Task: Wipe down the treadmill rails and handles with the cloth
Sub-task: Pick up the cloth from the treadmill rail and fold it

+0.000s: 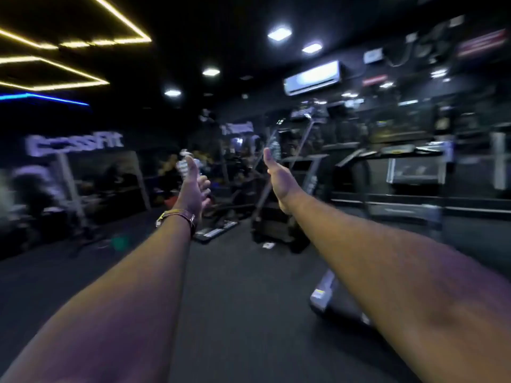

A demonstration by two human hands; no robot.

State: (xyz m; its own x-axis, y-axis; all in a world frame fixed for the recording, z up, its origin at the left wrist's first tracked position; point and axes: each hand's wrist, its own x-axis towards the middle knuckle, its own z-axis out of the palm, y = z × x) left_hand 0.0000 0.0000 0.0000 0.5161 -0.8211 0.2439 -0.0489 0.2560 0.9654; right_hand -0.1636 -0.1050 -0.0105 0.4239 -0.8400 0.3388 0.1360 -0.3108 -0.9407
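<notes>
The view is motion-blurred. Both my bare arms stretch forward over the dark gym floor. My left hand (194, 186), with a band on its wrist, is held thumb up with its fingers loosely curled and apart, and I see nothing in it. My right hand (277, 179) is flat with straight fingers and holds nothing. No cloth is in view. A row of treadmills stands ahead: one (279, 172) directly beyond my hands, and another (403, 172) to the right with its dark handrails showing. Both hands are well short of them.
The rear corner of a treadmill deck (327, 293) lies on the floor under my right forearm. A white rig frame (70, 183) with a lit sign stands at the left. A small green object (119, 242) lies on the floor. Dark rubber flooring (243, 313) stretches between my arms.
</notes>
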